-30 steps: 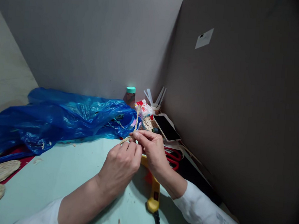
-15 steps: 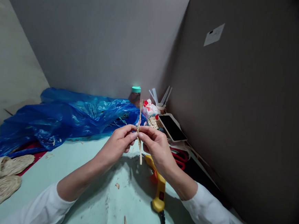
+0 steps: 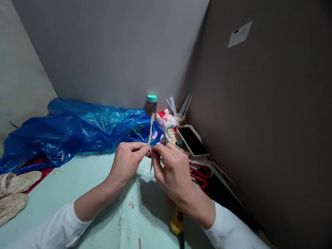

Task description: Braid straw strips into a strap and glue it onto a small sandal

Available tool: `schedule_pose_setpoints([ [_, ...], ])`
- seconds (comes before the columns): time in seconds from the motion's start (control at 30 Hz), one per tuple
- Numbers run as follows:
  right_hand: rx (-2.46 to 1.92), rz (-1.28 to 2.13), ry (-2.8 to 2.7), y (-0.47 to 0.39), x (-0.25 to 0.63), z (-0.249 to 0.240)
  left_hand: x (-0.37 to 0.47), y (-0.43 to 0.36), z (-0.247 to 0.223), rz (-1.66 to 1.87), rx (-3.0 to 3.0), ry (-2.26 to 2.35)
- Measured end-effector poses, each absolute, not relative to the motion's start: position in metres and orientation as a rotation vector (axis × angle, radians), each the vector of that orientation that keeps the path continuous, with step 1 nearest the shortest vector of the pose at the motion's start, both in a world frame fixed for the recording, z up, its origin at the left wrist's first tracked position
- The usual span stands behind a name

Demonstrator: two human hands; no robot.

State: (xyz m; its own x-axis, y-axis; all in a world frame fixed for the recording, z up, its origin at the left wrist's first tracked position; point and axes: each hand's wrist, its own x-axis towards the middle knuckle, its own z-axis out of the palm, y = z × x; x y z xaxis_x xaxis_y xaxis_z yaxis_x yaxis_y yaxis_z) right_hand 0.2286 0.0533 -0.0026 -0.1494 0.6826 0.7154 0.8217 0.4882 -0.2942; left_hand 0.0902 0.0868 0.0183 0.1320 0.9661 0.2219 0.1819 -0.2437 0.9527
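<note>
A thin braided straw strand point(image 3: 151, 129) stands nearly upright between my hands, its loose lower end hanging below my fingers. My left hand point(image 3: 128, 158) pinches it between thumb and fingertips. Close against it, my right hand point(image 3: 172, 165) is closed on the strand's lower part, its fingers bent downward and partly hiding what they grip. Under my right forearm lies a yellow glue gun point(image 3: 178, 221), mostly covered by the arm, with a black cord. Red-handled scissors point(image 3: 199, 174) rest just to the right of that hand.
Blue plastic bag point(image 3: 76, 129) spreads across the back left. Woven straw slippers point(image 3: 3, 200) lie at the left. Toward the back right are a tablet point(image 3: 193, 141), a small woven basket point(image 3: 171, 135), a teal-lidded jar point(image 3: 151, 105) and a cup of white sticks point(image 3: 179, 116). Straw scraps dot the pale green table point(image 3: 103, 227).
My right hand has turned, its fingers now pointing down over the strand and covering more of the glue gun. The strand has shifted slightly left, and less of its lower end shows.
</note>
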Motion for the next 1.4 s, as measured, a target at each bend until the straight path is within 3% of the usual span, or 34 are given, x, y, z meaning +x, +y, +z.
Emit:
schedule_pose_setpoints([
  [0.23, -1.038, -0.654, -2.106, 0.047, 0.219, -0.011, 0.092, 0.081, 0.020, 1.087, 1.222, 0.999],
  [0.3, -1.032, -0.528, -2.110, 0.046, 0.221, -0.006, 0.092, 0.082, 0.020, 1.107, 1.205, 1.017],
  [0.5, -1.208, 0.364, -1.569, 0.057, 0.236, 0.014, 0.095, 0.084, 0.021, 1.046, 1.366, 1.015],
  [0.67, -0.882, 1.091, -1.288, 0.070, 0.240, 0.010, 0.096, 0.082, 0.020, 0.843, 1.570, 0.964],
  [0.9, -0.894, 1.162, -1.059, 0.077, 0.243, 0.000, 0.096, 0.077, 0.015, 0.847, 1.827, 0.922],
  [1.2, -0.761, 1.422, -1.217, 0.073, 0.234, -0.003, 0.093, 0.086, 0.016, 0.960, 1.388, 0.927],
  [1.4, -0.847, 1.270, -1.373, 0.072, 0.231, -0.009, 0.089, 0.089, 0.020, 1.012, 1.384, 0.848],
])
